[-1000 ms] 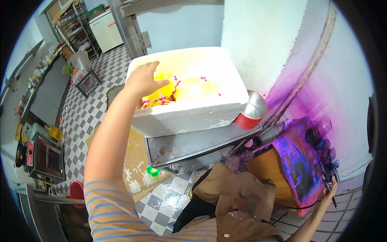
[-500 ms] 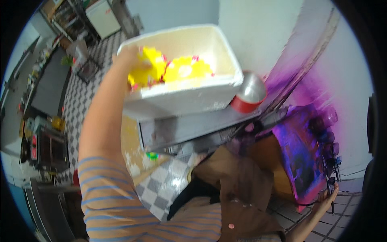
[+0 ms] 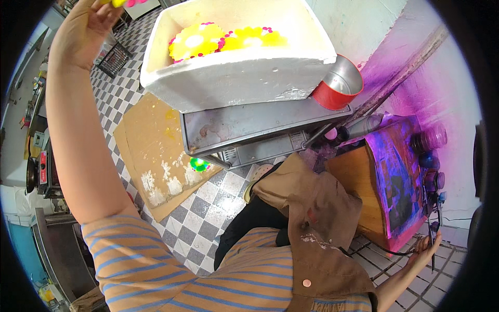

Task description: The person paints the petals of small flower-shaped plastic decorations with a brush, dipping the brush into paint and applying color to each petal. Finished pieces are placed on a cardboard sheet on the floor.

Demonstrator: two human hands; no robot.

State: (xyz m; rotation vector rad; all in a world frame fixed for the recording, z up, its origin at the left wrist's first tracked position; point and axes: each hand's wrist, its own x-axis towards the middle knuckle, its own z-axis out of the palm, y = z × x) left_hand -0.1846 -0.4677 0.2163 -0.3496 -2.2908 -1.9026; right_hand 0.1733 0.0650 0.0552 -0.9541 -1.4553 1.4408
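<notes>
At the upper left my left hand [image 3: 86,34] is raised beside a white foam box, its fingers closed on a yellow flower-shaped piece [image 3: 117,2] with pink edging, mostly cut off by the picture's edge. Inside the foam box [image 3: 234,82] lie similar yellow flower-shaped pieces [image 3: 195,42] with pink dots round their rims. Low on the right, my right hand [image 3: 423,249] grips a thin dark airbrush [image 3: 433,236], with a black hose running from near it. Beside that hand is a board covered with a purple-stained sheet [image 3: 397,187].
The box rests on a grey metal stand [image 3: 249,127], next to a red round tin [image 3: 338,86]. Purple-stained jars [image 3: 431,138] line the wall. Cardboard [image 3: 156,151] and a green flower-shaped piece [image 3: 199,164] lie on the checkered floor. A black crate [image 3: 114,60] stands farther back.
My left hand has come out of the foam box and moved up and left with a yellow flower-shaped piece. The view has shifted; my right hand stays low on the right with the airbrush.
</notes>
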